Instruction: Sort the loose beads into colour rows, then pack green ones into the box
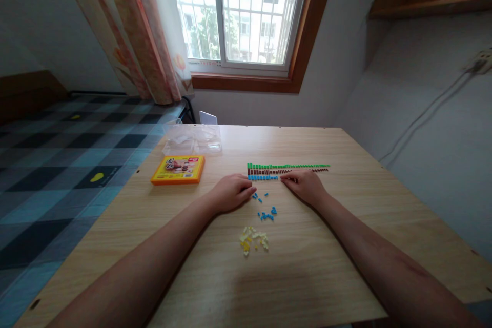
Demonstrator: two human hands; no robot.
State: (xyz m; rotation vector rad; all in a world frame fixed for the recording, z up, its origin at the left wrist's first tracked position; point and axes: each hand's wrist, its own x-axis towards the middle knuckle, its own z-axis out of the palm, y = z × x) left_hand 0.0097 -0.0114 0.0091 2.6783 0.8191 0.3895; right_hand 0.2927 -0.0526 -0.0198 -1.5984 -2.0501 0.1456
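Note:
Three rows of tiny toy building bricks run across the table: a green row (288, 166), a dark brown row (265, 172) and a shorter blue row (263, 178). My left hand (233, 193) rests at the left end of the blue row, its thumb apart from the fingers and close to a few loose blue bricks (260, 200). At the blue row's right end, the fingertips of my right hand (305, 185) come together; anything between them is too small to make out. Nearer to me lie a blue brick pile (267, 215) and a pile of yellow and cream bricks (253, 241).
An orange and yellow box (179, 169) lies left of my left hand. Behind it stand clear plastic trays (192, 138). The wooden table (326, 277) reaches toward the window wall, with a checked bed (77, 164) along its left side.

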